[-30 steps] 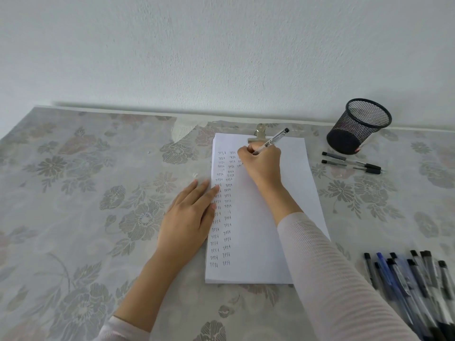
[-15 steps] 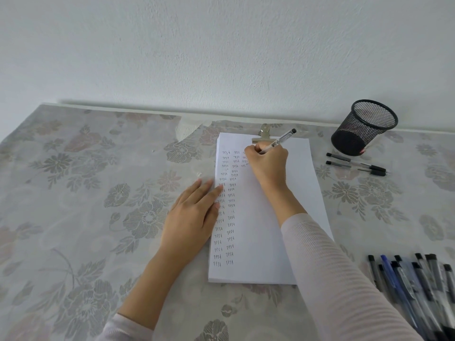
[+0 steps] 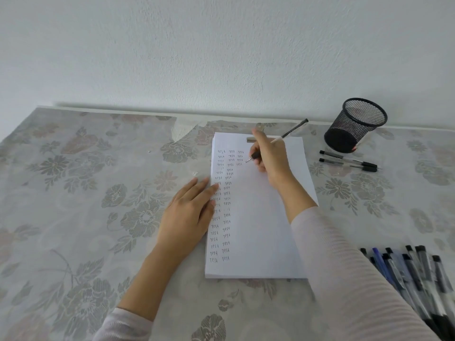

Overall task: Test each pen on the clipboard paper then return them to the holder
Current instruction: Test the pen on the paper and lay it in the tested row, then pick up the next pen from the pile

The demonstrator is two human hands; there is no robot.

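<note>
A white sheet of paper (image 3: pixel 261 230) lies clipped at its top by a metal clip (image 3: pixel 256 137), with columns of small "test" marks down its left side. My right hand (image 3: pixel 270 158) grips a clear pen (image 3: pixel 293 130), tip just right of the third column, index finger lifted. My left hand (image 3: pixel 189 212) rests flat on the paper's left edge. A black mesh holder (image 3: pixel 354 125) stands upright at the back right. Two pens (image 3: pixel 349 161) lie in front of it.
Several pens with black and blue caps (image 3: pixel 413 274) lie in a row at the lower right, beside my right sleeve. A floral cloth (image 3: pixel 86 205) covers the table, which meets a white wall at the back.
My right hand has shifted slightly down and right from the written marks, and its index finger has lifted off the pen. The left hand stays in place.
</note>
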